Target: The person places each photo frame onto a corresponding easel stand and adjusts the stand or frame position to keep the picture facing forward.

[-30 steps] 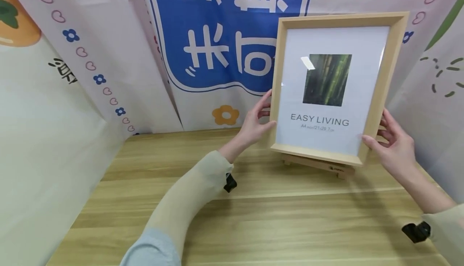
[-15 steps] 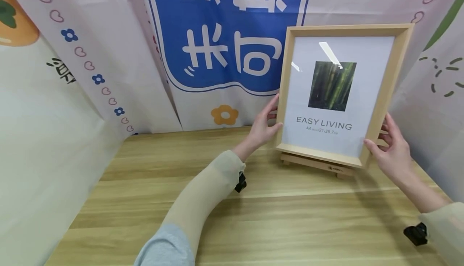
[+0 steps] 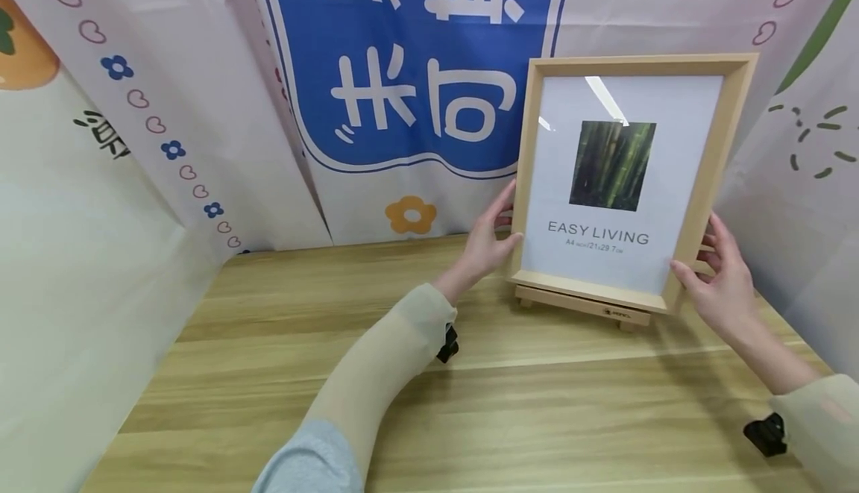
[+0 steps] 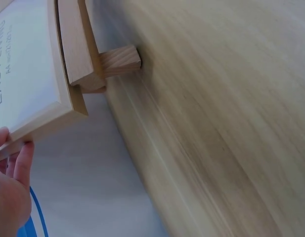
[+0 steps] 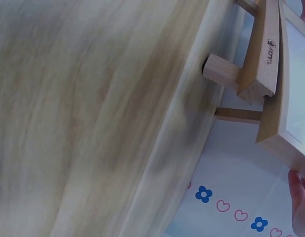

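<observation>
A light wooden picture frame with a bamboo photo and the words "EASY LIVING" stands tilted back on a small wooden easel. My left hand grips the frame's left side low down, thumb on the front edge and fingers curling behind. On the opposite side, my right hand holds the lower right edge the same way. In the left wrist view the frame's bottom edge lies along the easel ledge. The right wrist view shows the easel's legs on the table; most of the easel is hidden behind the frame.
The wood-grain table runs back to a printed cloth with a blue sign and an orange flower. Cloth walls also close in both sides. A black wrist camera sits at my right cuff, and another black device at the left cuff.
The frame has come down a little and slightly right onto the easel, leaning back more, with both hands following it. In the last half second it hardly moves; the head view shifts slightly.
</observation>
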A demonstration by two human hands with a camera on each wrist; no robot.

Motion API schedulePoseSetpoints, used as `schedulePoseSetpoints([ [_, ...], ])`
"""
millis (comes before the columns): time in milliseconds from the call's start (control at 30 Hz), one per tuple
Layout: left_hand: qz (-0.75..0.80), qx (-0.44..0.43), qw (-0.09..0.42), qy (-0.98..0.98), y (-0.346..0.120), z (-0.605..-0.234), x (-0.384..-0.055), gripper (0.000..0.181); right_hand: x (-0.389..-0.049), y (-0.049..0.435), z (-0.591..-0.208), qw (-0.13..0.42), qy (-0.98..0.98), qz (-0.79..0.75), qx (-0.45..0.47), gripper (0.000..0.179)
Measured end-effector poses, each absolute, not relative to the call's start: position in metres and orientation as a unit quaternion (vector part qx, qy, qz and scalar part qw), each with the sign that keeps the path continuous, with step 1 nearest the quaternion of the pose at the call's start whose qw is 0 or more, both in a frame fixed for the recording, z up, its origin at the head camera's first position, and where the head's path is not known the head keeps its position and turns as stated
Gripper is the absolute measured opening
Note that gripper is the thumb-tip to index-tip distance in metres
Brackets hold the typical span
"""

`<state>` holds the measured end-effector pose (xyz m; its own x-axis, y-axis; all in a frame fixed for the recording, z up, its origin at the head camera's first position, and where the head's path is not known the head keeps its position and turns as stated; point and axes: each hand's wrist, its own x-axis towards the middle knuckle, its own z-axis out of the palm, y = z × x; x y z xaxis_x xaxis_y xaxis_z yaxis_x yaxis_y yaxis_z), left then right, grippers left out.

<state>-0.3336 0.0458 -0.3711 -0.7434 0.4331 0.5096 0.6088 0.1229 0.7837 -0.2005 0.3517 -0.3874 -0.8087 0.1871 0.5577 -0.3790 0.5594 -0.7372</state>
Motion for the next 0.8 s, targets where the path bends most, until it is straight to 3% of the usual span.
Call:
schedulePoseSetpoints([
  [800,-0.545,-0.337,0.079,-0.764,0.0466,-0.3723,-0.3370,0.087,-0.2003,0.3471,-0.3909,0.298,-0.829,0.471,0.040,0.086],
])
